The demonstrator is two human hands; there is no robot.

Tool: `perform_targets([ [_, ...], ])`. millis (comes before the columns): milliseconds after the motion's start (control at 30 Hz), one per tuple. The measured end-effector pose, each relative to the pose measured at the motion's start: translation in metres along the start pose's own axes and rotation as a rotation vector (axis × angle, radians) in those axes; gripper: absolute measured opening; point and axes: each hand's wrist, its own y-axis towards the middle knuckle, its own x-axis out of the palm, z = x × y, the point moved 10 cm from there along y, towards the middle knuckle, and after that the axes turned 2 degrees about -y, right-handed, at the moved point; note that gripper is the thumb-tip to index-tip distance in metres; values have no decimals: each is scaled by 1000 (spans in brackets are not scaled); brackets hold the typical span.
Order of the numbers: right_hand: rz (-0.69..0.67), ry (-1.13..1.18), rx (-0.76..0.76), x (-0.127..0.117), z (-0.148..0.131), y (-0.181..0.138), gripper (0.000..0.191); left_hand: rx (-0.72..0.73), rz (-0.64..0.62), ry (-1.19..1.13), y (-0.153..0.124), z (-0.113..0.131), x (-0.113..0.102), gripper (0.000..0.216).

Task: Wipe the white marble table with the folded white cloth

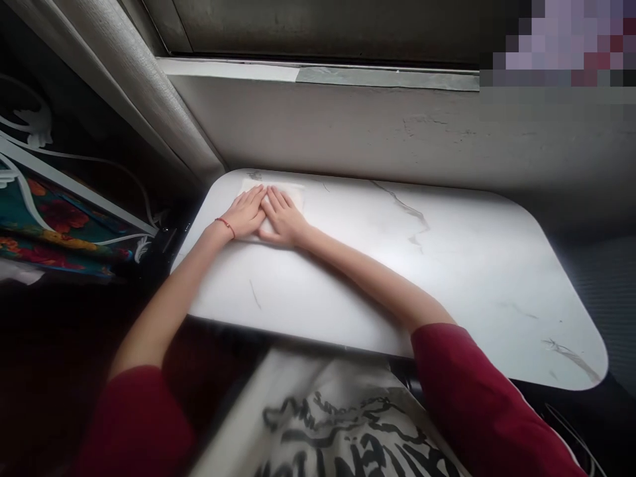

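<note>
A thin white cloth, perhaps a paper wipe, lies spread near the far left corner of the white marble-patterned table. My left hand rests flat on it, fingers stretched out, with a red string bracelet at the wrist. Beside it, my right hand presses on the same cloth, palm down with its fingers extended. The two hands touch near the thumb and index finger. Much of the cloth is hidden under them.
Behind the table runs a wall with a window sill. A pale curtain hangs at the left, near a white metal frame and flowered fabric. Cables show at the lower right.
</note>
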Motion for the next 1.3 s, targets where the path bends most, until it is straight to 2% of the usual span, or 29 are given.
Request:
perform_targets([
  [133,-1,-51,46,13,25,32,88,26,119,-2,28,-19,-7,66],
  [233,4,-82,60,18,33,48,87,35,185,13,40,-33,-11,66],
  [433,39,-116,137,19,25,71,85,69,187,19,53,-63,-18,67],
  [600,41,-126,168,23,9,72,87,63,147,19,41,-71,-17,69],
  [767,67,-106,152,24,-21,60,86,58,135,63,4,-72,-13,70],
  [1000,82,-83,90,20,-92,29,85,60,144,114,-74,-73,-7,69],
  [1133,35,-40,29,14,-126,1,86,39,185,122,-123,-54,0,67],
  [1300,10,35,-74,-1,-160,-47,83,1,284,120,-182,-12,12,65],
])
